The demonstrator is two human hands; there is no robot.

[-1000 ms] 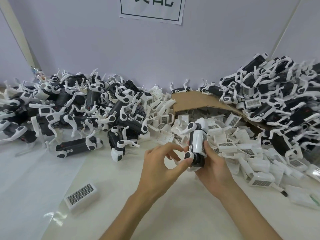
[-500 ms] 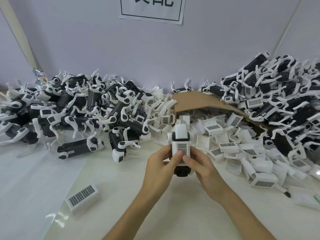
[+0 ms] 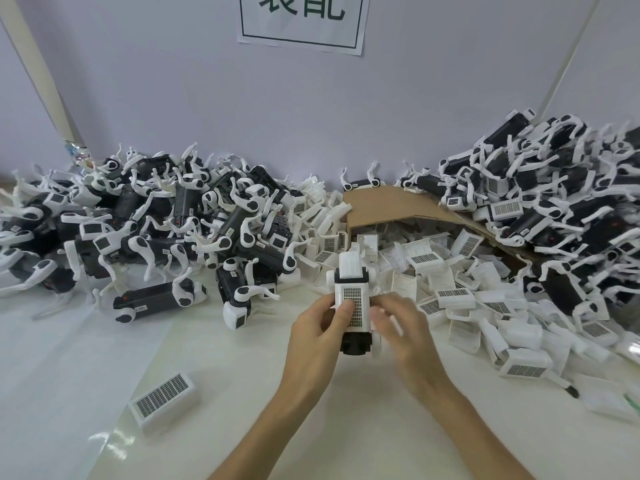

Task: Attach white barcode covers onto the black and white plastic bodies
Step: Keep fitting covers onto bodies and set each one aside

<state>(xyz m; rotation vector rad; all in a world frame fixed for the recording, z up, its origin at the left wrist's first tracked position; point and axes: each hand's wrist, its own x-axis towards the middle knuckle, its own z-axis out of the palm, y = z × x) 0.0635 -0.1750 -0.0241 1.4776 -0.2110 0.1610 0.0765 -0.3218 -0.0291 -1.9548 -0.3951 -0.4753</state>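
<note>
White tabletop (image 3: 242,427) against a pale wall (image 3: 311,116), with a paper sign (image 3: 301,26) taped up top.

Stock is split for workflow. The left pile (image 3: 156,220) of black and white bodies lies along the wall, and the right pile (image 3: 554,202) is stacked higher. A cardboard box (image 3: 388,209) lies tipped between them, spilling loose covers (image 3: 467,289) within easy reach of the right side. One stray cover (image 3: 162,398) lies alone near the front left, barcode up.

The task item is at centre, lifted just above the table. It is one body (image 3: 353,344) held end-on with its black end toward the camera, and a barcode cover (image 3: 353,306) sits on its top face.

The left hand (image 3: 315,337) wraps the body's left side, and its thumb (image 3: 344,308) presses flat on the barcode face, probably to seat the cover and steady the part. The right hand (image 3: 401,327) is motion-blurred, with fingers curled against the cover's right edge. Cannot tell whether they clamp it or only touch.

Judgement: a snap-on step is in hand, and holding the part end-on lets both thumbs push down evenly. Whether the cover is fully latched isn't visible. The risk is one side clicking in while the other rides proud.
</note>
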